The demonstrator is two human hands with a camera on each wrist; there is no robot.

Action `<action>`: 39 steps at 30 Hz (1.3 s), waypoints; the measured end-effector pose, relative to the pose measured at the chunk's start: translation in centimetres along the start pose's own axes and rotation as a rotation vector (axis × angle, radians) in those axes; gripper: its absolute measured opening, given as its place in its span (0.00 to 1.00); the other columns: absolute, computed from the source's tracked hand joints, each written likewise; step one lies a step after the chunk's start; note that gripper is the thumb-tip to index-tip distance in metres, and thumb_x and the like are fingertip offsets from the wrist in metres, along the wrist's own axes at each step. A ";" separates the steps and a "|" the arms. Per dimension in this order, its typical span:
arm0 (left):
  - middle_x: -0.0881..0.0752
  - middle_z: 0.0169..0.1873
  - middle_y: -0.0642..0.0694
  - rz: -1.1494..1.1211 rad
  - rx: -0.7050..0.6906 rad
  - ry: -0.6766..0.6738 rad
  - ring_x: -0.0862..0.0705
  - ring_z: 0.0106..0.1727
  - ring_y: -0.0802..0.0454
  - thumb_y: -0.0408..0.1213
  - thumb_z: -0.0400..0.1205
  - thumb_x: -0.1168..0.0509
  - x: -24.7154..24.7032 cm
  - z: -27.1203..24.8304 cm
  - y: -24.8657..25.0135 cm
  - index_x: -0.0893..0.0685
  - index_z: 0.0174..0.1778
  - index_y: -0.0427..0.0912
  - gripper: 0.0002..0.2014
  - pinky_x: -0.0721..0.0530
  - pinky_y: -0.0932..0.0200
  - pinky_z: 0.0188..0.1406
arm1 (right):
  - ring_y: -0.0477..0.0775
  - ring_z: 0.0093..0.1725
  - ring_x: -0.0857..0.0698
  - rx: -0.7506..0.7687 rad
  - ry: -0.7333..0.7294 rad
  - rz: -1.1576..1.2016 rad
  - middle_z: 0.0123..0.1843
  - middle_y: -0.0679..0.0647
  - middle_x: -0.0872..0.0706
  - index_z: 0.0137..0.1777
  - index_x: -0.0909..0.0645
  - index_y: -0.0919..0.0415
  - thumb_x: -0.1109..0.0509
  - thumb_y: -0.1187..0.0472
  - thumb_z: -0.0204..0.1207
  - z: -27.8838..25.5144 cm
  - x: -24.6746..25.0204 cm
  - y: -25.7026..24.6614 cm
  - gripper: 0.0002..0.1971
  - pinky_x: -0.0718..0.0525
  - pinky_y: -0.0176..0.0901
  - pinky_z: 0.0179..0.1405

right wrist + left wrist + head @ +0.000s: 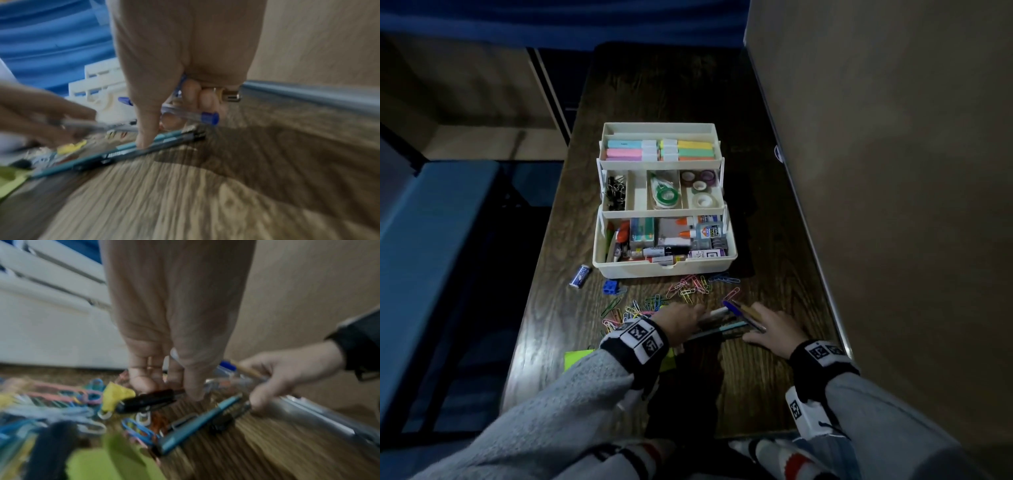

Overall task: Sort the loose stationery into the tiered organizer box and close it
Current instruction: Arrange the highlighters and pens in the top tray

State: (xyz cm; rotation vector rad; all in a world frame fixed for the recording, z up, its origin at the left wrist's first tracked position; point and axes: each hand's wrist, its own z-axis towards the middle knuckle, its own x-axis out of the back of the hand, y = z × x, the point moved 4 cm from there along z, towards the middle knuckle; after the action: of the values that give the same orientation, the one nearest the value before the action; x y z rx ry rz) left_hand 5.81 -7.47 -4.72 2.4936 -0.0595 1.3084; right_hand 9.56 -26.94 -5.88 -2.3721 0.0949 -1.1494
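Both hands are low on the table [571, 342], nearer than the box [664, 267]. Right hand [774, 330] has its fingers curled around several pens [191, 115], its thumb tip pressing on the teal pens [131, 148]. Left hand [679, 320] pinches a black pen [148, 400] with bent fingers. Paper clips [688, 287] lie scattered between hands and box. Behind them the box stands open, tiers spread.

Dim, uneven light. Dark wood-grain tabletop [654, 85], long and narrow, glare patch at near-left corner. Tan panel wall [893, 137] flush along right edge, pale metal strip at its base. Blue padded surface [431, 222] at left. Dark gap between.
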 end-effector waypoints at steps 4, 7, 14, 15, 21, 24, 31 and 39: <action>0.19 0.61 0.41 0.021 0.085 0.120 0.19 0.58 0.43 0.36 0.86 0.44 0.9 -2.5 -2.6 0.30 0.68 0.41 0.14 0.19 0.50 0.52 | 0.54 0.48 0.17 -0.020 -0.019 -0.138 0.52 0.54 0.16 0.54 0.31 0.51 0.26 0.52 0.74 1.0 -0.7 -0.5 0.16 0.28 0.41 0.37; 0.18 0.59 0.41 -0.100 0.136 0.207 0.17 0.51 0.43 0.38 0.87 0.47 2.1 -5.3 -5.3 0.31 0.65 0.42 0.11 0.16 0.49 0.48 | 0.60 0.56 0.16 -0.014 -0.077 -0.309 0.58 0.58 0.16 0.58 0.28 0.55 0.27 0.49 0.74 1.9 -0.5 -1.0 0.19 0.20 0.45 0.47; 0.16 0.44 0.35 -0.424 0.337 0.495 0.18 0.42 0.36 0.44 0.88 0.49 4.4 -12.1 -11.9 0.32 0.52 0.39 0.11 0.24 0.49 0.40 | 0.60 0.57 0.17 0.118 -0.170 -0.716 0.59 0.58 0.17 0.61 0.26 0.56 0.31 0.50 0.73 3.1 -0.9 -2.8 0.19 0.22 0.47 0.48; 0.16 0.42 0.34 -0.476 0.364 0.534 0.18 0.42 0.35 0.46 0.88 0.49 4.3 -13.0 -12.7 0.31 0.52 0.39 0.12 0.23 0.46 0.41 | 0.60 0.57 0.17 0.135 -0.169 -0.762 0.59 0.58 0.17 0.61 0.26 0.57 0.32 0.49 0.74 3.2 -1.0 -3.0 0.19 0.24 0.46 0.46; 0.22 0.29 0.56 -0.647 0.435 0.710 0.22 0.32 0.52 0.46 0.88 0.47 2.6 -16.7 -14.8 0.24 0.41 0.52 0.11 0.25 0.55 0.34 | 0.59 0.56 0.15 0.189 -0.134 -0.915 0.58 0.56 0.16 0.61 0.26 0.55 0.33 0.47 0.71 3.3 -1.5 -3.7 0.21 0.23 0.47 0.47; 0.24 0.29 0.57 -0.689 0.460 0.693 0.24 0.30 0.54 0.43 0.88 0.47 1.2 -17.2 -14.6 0.23 0.45 0.49 0.10 0.28 0.59 0.31 | 0.58 0.55 0.16 0.229 -0.109 -0.978 0.57 0.55 0.15 0.61 0.25 0.54 0.33 0.46 0.71 3.2 -1.6 -3.9 0.21 0.24 0.48 0.47; 0.25 0.31 0.45 -0.659 0.523 0.584 0.25 0.33 0.47 0.39 0.88 0.48 -0.2 -15.9 -13.7 0.27 0.57 0.35 0.11 0.28 0.50 0.36 | 0.57 0.53 0.16 0.255 -0.081 -1.083 0.55 0.54 0.15 0.67 0.29 0.55 0.36 0.47 0.73 3.0 -2.3 -4.0 0.24 0.24 0.54 0.56; 0.22 0.31 0.54 -0.600 0.440 0.465 0.26 0.26 0.61 0.46 0.85 0.40 -1.6 -11.4 -10.7 0.21 0.52 0.43 0.10 0.29 0.73 0.20 | 0.59 0.55 0.15 0.314 -0.008 -1.075 0.55 0.54 0.13 0.74 0.34 0.56 0.39 0.45 0.75 2.8 -2.7 -2.8 0.29 0.30 0.60 0.67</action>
State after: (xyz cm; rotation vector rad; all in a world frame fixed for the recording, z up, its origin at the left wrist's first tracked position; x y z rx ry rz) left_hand -2.21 5.91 -2.81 2.1546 1.0916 1.6845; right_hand 9.55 -22.60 -7.94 -2.0965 -1.3932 -1.4174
